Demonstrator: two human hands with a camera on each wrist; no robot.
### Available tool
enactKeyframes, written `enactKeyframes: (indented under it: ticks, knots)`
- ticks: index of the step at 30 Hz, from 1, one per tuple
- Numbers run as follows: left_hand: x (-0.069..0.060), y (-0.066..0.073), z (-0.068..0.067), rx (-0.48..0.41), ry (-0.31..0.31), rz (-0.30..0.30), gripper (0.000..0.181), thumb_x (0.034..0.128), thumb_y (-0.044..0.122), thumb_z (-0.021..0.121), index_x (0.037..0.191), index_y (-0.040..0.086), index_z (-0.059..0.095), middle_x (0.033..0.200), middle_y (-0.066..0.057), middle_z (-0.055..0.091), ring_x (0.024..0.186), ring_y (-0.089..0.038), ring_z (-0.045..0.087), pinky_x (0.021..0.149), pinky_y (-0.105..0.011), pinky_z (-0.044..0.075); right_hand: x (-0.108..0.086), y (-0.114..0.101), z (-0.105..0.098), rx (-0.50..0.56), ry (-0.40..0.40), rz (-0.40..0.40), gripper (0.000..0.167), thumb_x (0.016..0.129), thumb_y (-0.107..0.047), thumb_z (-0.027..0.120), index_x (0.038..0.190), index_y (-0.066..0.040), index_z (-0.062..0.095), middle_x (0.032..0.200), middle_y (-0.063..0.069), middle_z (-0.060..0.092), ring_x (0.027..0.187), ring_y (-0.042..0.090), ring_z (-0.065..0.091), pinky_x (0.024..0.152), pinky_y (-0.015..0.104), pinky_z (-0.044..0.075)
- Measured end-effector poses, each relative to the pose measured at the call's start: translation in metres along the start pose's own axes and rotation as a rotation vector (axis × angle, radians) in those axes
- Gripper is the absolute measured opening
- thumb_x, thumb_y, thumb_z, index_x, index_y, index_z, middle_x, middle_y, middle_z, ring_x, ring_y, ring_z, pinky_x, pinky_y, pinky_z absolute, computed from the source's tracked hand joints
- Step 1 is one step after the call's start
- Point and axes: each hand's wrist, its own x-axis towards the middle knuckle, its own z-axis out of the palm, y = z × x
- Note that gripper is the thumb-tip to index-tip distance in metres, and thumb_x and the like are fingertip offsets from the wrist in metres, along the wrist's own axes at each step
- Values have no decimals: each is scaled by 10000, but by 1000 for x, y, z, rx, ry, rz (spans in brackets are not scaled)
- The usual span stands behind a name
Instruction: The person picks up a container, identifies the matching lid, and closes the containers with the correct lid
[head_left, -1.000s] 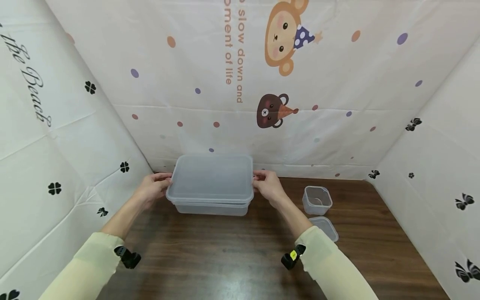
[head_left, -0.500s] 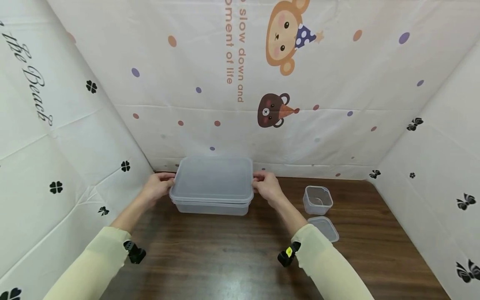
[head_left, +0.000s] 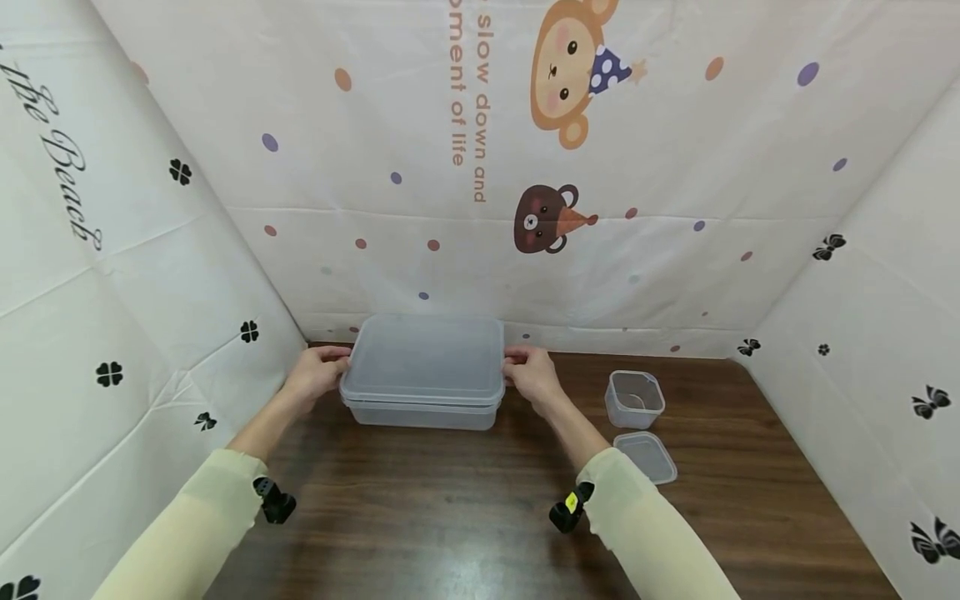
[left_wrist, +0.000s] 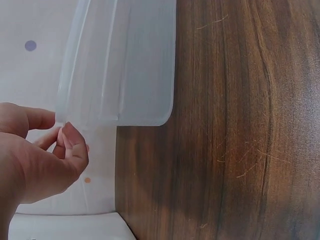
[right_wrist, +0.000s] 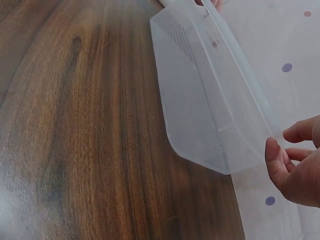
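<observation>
A large translucent rectangular lid [head_left: 427,358] lies over a matching plastic food container [head_left: 423,417] at the back of the table. Along the front a narrow gap shows between lid and rim, so the lid does not sit flush there. My left hand [head_left: 316,372] pinches the lid's left edge between thumb and fingers, as the left wrist view of that hand [left_wrist: 45,160] also shows. At the opposite short side, my right hand [head_left: 534,375] pinches the right edge; its fingertips [right_wrist: 274,150] meet the lid's corner in the right wrist view.
To the right stands a small square clear container [head_left: 634,404] without a lid, and a small clear lid [head_left: 649,457] lies flat in front of it. A printed white cloth wall [head_left: 420,275] rises just behind the large container. Brown wood tabletop [head_left: 420,500] extends in front.
The large lid's left end has shifted slightly right and lower over the container, and my left hand has moved right with it. The right hand has barely moved.
</observation>
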Motion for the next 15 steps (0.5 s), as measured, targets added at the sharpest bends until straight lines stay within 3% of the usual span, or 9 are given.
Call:
enactKeyframes:
  ticks: [10,15]
  knots:
    - [-1,-5,2,15,8,-21,433,1119,120,512,1503,-79,511,1475,-285,532,1293,-318,565,1038,-440,548,0,5,6,2,10,15,305,981,50,635,1276,72,708,1027,139,669,872,179,671,745,266,609]
    - [-3,-10,4,21,14,-22,430,1117,111,512,1496,-93,512,1459,-299,543,1273,-325,580,1018,-444,560,-1,6,7,6,1,26,306,984,39,635,1281,73,703,1023,137,662,877,196,674,847,390,627]
